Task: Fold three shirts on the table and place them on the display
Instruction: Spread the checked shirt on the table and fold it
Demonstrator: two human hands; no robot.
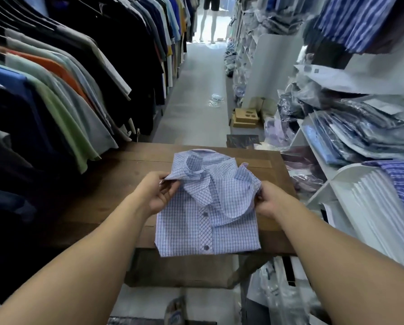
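Left hand [160, 193]: thumb and fingers pinch the left tip of the collar [196, 170]; raised off the cloth below
Right hand [270, 199]: fingers curled round the bunched fabric at the right side of the collar; gripping, just above the shirt's right edge
Checked shirt [196, 231]: pale blue and white check; folded to a rectangle, button placket up, two buttons showing; lies right of the table's middle, reaching from close to the far edge to the near edge, where its hem slightly overhangs; collar end rumpled and lifted between both hands; whether another shirt lies under it cannot be told
Table [116, 165]: dark brown wood; left half bare
Hanging garments [55, 78]: dense row along the left side, in black, green, orange, blue and grey
Shelving [318, 146]: white, along the right side, beside the table's right edge; holds bagged shirts [360, 137], stacked unevenly
Aisle floor [196, 90]: pale grey; crumpled clear plastic [216, 100] lies on it beyond the table's far edge; cardboard boxes [245, 117] beside the shelving
Mannequin legs [209, 24]: at the far end of the aisle
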